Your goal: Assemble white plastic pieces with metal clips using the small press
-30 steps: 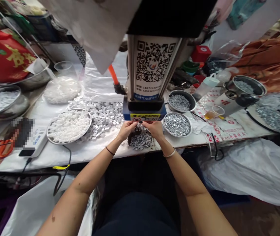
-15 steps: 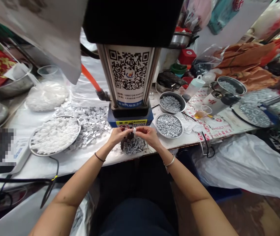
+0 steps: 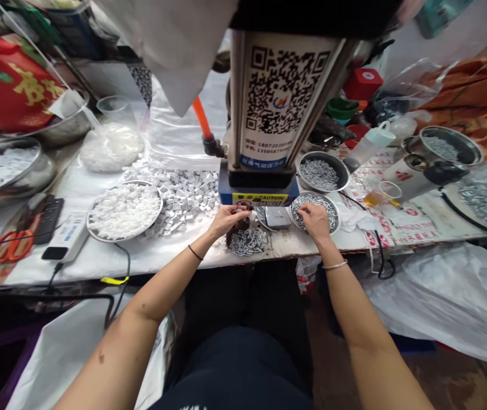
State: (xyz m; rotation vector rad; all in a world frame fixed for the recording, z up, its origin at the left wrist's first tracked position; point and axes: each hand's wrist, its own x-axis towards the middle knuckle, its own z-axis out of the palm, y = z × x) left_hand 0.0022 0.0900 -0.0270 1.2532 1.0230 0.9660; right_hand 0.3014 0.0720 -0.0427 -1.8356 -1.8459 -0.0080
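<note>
My left hand is at the foot of a pneumatic press, its fingers closed on a small white plastic piece. Just below it lies a pile of small metal pins. My right hand reaches into a round metal bowl of shiny pins or screws. Its thumb and fingers are pinched together over them; whatever is between the fingertips is too small to make out. A flat grey metal piece sits between the two hands.
Left of the press are scattered white-grey blocks and a dish of white pieces. Farther left lie a power strip and orange-handled scissors. A second bowl of metal parts, a bottle and a cup stand right.
My right hand has left the left hand's side and moved right into the bowl of pins. The left hand stays by the press with the white piece. The view has shifted left.
</note>
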